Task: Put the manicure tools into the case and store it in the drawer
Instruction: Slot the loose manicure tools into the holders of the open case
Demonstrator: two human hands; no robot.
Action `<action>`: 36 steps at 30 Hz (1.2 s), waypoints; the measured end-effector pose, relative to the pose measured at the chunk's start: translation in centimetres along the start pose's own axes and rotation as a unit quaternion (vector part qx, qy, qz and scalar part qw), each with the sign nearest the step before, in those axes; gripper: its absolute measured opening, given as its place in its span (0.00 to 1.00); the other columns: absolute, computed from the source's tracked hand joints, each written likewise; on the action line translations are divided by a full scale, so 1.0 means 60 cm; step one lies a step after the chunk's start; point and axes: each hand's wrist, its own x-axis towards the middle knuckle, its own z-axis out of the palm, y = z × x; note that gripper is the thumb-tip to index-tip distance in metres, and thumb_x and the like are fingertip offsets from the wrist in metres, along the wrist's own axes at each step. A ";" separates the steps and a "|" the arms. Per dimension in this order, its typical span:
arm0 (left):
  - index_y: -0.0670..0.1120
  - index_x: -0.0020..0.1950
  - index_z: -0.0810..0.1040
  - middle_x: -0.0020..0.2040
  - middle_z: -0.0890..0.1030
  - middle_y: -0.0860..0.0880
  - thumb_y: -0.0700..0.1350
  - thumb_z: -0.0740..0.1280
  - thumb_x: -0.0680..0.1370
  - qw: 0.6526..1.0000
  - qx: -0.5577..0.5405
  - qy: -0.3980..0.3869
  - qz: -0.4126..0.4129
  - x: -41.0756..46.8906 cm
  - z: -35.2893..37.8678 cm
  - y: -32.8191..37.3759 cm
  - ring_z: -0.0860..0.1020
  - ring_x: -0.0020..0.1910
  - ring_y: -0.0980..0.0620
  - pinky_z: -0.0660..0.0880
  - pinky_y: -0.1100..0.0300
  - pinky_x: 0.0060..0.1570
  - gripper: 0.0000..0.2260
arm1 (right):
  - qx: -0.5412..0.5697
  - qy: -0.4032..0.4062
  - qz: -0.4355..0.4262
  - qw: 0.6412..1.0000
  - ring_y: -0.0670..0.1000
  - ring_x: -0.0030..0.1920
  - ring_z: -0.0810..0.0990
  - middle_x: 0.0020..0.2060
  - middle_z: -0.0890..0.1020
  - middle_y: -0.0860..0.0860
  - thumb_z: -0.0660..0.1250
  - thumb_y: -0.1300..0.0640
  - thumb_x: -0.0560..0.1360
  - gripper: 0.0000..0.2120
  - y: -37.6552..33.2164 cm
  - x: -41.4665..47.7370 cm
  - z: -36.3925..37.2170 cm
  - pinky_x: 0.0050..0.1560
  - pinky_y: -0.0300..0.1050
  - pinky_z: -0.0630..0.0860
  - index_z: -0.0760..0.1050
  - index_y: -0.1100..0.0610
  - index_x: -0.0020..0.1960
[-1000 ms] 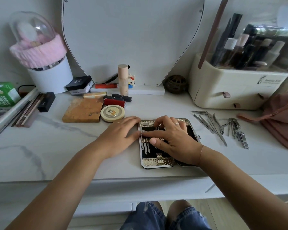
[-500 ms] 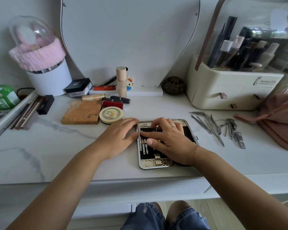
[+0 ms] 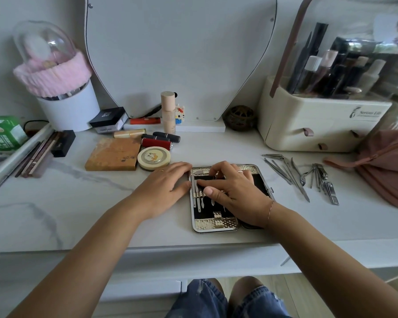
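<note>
Loading in progress: left hand (image 3: 163, 187) lies flat steadying the open case (image 3: 216, 226), right hand (image 3: 234, 191) curls over its slots, hold undeterminable; loose tools (image 3: 294, 175) alongside likely need fetching next.

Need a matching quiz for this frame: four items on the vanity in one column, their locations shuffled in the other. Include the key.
Things
1. case
2. loose tools
3. round tin
4. pink pouch

Places
a. far right of the table
b. beside the brown palette
c. under the right hand
d. on the table, between case and pouch

Pairs: 1-c, 2-d, 3-b, 4-a
</note>
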 end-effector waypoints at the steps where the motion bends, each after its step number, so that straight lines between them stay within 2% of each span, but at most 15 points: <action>1: 0.50 0.72 0.63 0.72 0.65 0.53 0.53 0.57 0.79 1.000 -0.001 -0.001 -0.001 0.000 0.000 0.000 0.61 0.71 0.57 0.56 0.62 0.69 0.21 | -0.003 0.000 0.002 1.000 0.46 0.56 0.64 0.54 0.65 0.44 0.39 0.28 0.68 0.34 -0.001 0.000 0.000 0.51 0.44 0.53 0.72 0.37 0.62; 3: 0.51 0.72 0.63 0.72 0.64 0.53 0.53 0.57 0.79 1.000 -0.002 -0.004 -0.004 -0.002 0.000 -0.001 0.60 0.71 0.57 0.56 0.60 0.70 0.21 | -0.003 -0.006 0.002 1.000 0.46 0.57 0.65 0.55 0.66 0.45 0.42 0.28 0.69 0.33 -0.003 0.000 0.002 0.53 0.45 0.54 0.72 0.38 0.63; 5: 0.51 0.72 0.62 0.72 0.64 0.53 0.53 0.57 0.79 1.000 -0.005 -0.006 -0.011 -0.007 -0.003 -0.006 0.60 0.71 0.57 0.56 0.59 0.70 0.21 | 0.053 0.006 -0.003 0.999 0.45 0.57 0.68 0.54 0.68 0.44 0.46 0.32 0.72 0.28 -0.005 -0.001 0.000 0.57 0.46 0.60 0.72 0.40 0.64; 6: 0.52 0.72 0.62 0.72 0.64 0.53 0.53 0.57 0.79 1.000 -0.002 -0.007 -0.015 -0.012 -0.005 -0.010 0.60 0.71 0.57 0.56 0.59 0.70 0.21 | 0.103 0.039 0.005 0.994 0.45 0.56 0.71 0.54 0.70 0.44 0.50 0.34 0.74 0.26 -0.003 0.000 -0.007 0.58 0.45 0.64 0.73 0.43 0.64; 8: 0.52 0.72 0.61 0.73 0.63 0.54 0.52 0.56 0.80 1.000 0.003 -0.013 -0.020 -0.021 -0.014 -0.016 0.59 0.72 0.58 0.54 0.62 0.69 0.21 | 0.159 0.154 0.059 0.973 0.43 0.50 0.76 0.52 0.75 0.46 0.58 0.42 0.76 0.19 0.017 0.000 -0.034 0.55 0.35 0.71 0.76 0.48 0.61; 10: 0.52 0.72 0.61 0.73 0.63 0.55 0.52 0.56 0.80 1.000 0.003 -0.013 -0.020 -0.023 -0.018 -0.019 0.58 0.71 0.59 0.54 0.64 0.68 0.21 | 0.103 0.247 0.152 0.951 0.42 0.42 0.77 0.46 0.80 0.49 0.66 0.52 0.74 0.10 0.057 -0.007 -0.073 0.47 0.30 0.71 0.81 0.53 0.53; 13: 0.53 0.73 0.61 0.73 0.62 0.57 0.53 0.56 0.79 1.000 -0.007 -0.015 -0.012 -0.011 -0.011 -0.008 0.58 0.71 0.60 0.54 0.64 0.67 0.21 | 0.026 0.210 0.295 0.932 0.50 0.39 0.79 0.40 0.84 0.54 0.71 0.56 0.70 0.05 0.126 -0.026 -0.105 0.44 0.40 0.73 0.83 0.56 0.45; 15: 0.54 0.73 0.60 0.73 0.62 0.57 0.54 0.55 0.79 1.000 -0.009 -0.021 -0.011 0.000 -0.003 0.003 0.57 0.71 0.60 0.54 0.63 0.68 0.22 | -0.009 0.149 0.331 0.932 0.51 0.39 0.78 0.38 0.83 0.54 0.72 0.54 0.68 0.06 0.158 -0.032 -0.107 0.43 0.41 0.72 0.82 0.55 0.44; 19: 0.53 0.73 0.60 0.73 0.62 0.57 0.54 0.55 0.79 1.000 -0.011 -0.018 -0.012 -0.001 -0.004 -0.001 0.58 0.71 0.60 0.54 0.63 0.68 0.22 | -0.041 0.111 0.342 0.932 0.53 0.41 0.78 0.35 0.80 0.51 0.72 0.52 0.69 0.06 0.163 -0.014 -0.104 0.41 0.42 0.71 0.81 0.54 0.41; 23: 0.53 0.72 0.61 0.72 0.62 0.56 0.53 0.56 0.79 1.000 -0.013 -0.016 -0.004 -0.002 -0.001 0.001 0.58 0.71 0.59 0.54 0.62 0.69 0.21 | -0.047 0.077 0.354 0.931 0.54 0.38 0.78 0.25 0.75 0.49 0.70 0.56 0.70 0.04 0.160 -0.007 -0.111 0.39 0.41 0.70 0.80 0.55 0.37; 26: 0.53 0.72 0.61 0.72 0.63 0.56 0.53 0.56 0.79 1.000 -0.016 -0.016 -0.002 -0.002 -0.001 0.000 0.59 0.71 0.59 0.55 0.62 0.69 0.21 | -0.026 0.068 0.352 0.933 0.53 0.34 0.76 0.22 0.74 0.50 0.69 0.57 0.71 0.07 0.159 -0.006 -0.114 0.39 0.43 0.73 0.80 0.57 0.36; 31: 0.53 0.72 0.61 0.72 0.63 0.56 0.53 0.56 0.79 1.000 -0.015 -0.014 0.002 -0.001 0.000 -0.003 0.59 0.71 0.59 0.55 0.62 0.69 0.21 | -0.001 0.103 0.309 0.945 0.52 0.29 0.75 0.28 0.81 0.58 0.67 0.58 0.73 0.09 0.155 -0.011 -0.118 0.30 0.35 0.69 0.79 0.62 0.36; 33: 0.53 0.72 0.61 0.72 0.63 0.56 0.53 0.56 0.79 1.000 -0.015 -0.015 0.001 0.000 0.001 -0.004 0.59 0.71 0.59 0.55 0.63 0.68 0.21 | 0.099 0.131 0.279 0.946 0.48 0.27 0.78 0.30 0.83 0.55 0.69 0.60 0.72 0.03 0.143 -0.005 -0.119 0.34 0.35 0.75 0.78 0.59 0.41; 34: 0.52 0.72 0.61 0.72 0.63 0.56 0.53 0.56 0.79 1.000 -0.014 -0.015 0.000 0.000 0.000 -0.004 0.60 0.71 0.58 0.55 0.62 0.68 0.21 | 0.164 0.132 0.260 0.943 0.45 0.27 0.78 0.30 0.83 0.53 0.70 0.62 0.72 0.04 0.132 0.000 -0.120 0.36 0.38 0.76 0.77 0.58 0.45; 36: 0.53 0.72 0.61 0.72 0.63 0.56 0.53 0.56 0.79 1.000 -0.011 -0.018 -0.005 0.001 0.001 -0.006 0.60 0.71 0.57 0.56 0.62 0.69 0.21 | 0.295 0.097 0.220 0.925 0.44 0.26 0.79 0.29 0.82 0.51 0.69 0.66 0.71 0.14 0.105 0.013 -0.117 0.32 0.37 0.76 0.74 0.58 0.56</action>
